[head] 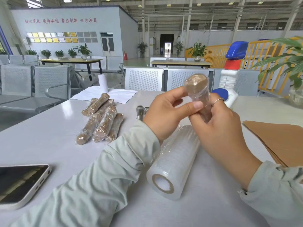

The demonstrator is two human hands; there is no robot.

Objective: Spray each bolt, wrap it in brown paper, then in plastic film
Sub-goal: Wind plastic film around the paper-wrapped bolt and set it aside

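Observation:
A bolt wrapped in brown paper and clear film is held upright above the white table. My left hand pinches its lower part with thumb and fingers. My right hand grips it from the right, a ring on one finger. Below them lies the roll of plastic film. A pile of several wrapped bolts lies to the left. Two bare steel bolts peek out behind my left hand. Brown paper sheets lie at right. The white spray bottle with its blue and red head stands behind.
A phone lies at the table's near left edge. A white paper roll stands on a white sheet at the far side. A blue lid sits by the bottle. A potted plant stands at far right. Metal benches surround the table.

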